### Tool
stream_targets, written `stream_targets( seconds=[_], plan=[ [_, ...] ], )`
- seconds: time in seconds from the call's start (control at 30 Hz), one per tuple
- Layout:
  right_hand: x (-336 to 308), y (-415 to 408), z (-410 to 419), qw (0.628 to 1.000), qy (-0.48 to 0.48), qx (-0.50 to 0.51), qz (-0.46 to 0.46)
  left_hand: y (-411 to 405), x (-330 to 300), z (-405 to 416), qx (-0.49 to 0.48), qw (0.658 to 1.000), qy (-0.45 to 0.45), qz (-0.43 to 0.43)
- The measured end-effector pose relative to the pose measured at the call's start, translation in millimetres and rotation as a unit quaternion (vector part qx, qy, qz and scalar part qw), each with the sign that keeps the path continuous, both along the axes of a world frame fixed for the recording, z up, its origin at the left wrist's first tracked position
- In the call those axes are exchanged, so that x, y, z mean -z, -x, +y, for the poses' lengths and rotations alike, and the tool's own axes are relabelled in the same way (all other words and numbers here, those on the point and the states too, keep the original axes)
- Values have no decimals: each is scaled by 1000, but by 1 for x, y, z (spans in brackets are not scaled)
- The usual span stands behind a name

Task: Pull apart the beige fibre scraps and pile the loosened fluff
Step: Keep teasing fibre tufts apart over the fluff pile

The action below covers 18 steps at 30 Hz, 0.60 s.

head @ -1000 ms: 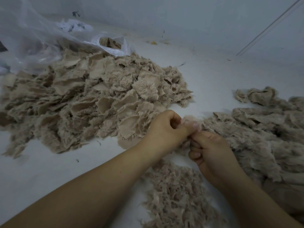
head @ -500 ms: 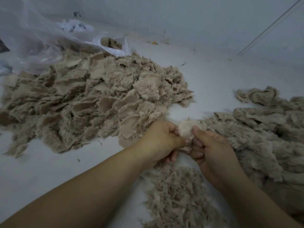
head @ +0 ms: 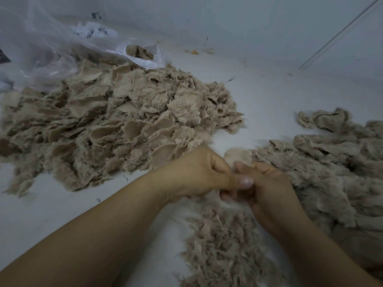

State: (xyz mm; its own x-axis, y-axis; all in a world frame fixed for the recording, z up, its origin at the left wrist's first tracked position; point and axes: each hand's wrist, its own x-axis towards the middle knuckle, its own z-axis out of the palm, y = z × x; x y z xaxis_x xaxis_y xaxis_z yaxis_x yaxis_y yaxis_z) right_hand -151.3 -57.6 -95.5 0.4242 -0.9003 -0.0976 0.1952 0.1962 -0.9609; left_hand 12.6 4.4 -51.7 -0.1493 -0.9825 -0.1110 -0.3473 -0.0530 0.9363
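While pressed together over the white tabletop (head: 269,96), left hand (head: 199,175) and right hand (head: 267,189) both curled, pinching one small beige scrap (head: 238,155) between them, its frayed top poking up behind the thumbs. Directly beneath, nearest the body, a low pile of loosened fluff (head: 228,245); off to the left, well apart, the big heap of whole scraps (head: 124,121), with a clear plastic bag (head: 51,44) draped at its far edge. To the right, just beside the right hand, another spread of matted beige fibre (head: 331,172).
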Motion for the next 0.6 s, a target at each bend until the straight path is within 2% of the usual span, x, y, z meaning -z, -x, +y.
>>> stream_targets(
  seconds=[0.07, 0.13, 0.23, 0.33, 0.47, 0.5, 0.53, 0.6],
  plan=[
    [-1, 1, -1, 1000, 4, -8, -12, 4, 8, -7, -167, 983, 60, 46],
    [-4, 0, -1, 1000, 2, -19, -22, 8, 14, -12, -247, 961, 122, 31],
    [-8, -2, 3, 1000, 0, -25, -18, 14, 20, -13, -200, 972, 111, 51],
    [-8, -3, 2, 999, -45, 13, -25, 19, 24, -14, -150, 974, 164, 43],
    [-8, -3, -1, 993, -84, 58, -61, 13, 22, -17, -198, 954, 224, 27],
    [-7, -3, -2, 991, -92, 68, -66, 6, 20, -17, -234, 946, 225, -2],
    [-7, -2, -3, 989, -100, 76, -72, -2, 20, -18, -270, 932, 231, -68],
    [-6, 0, -3, 986, -114, 88, -87, -18, 18, -20, -264, 888, 217, -307]
  ],
)
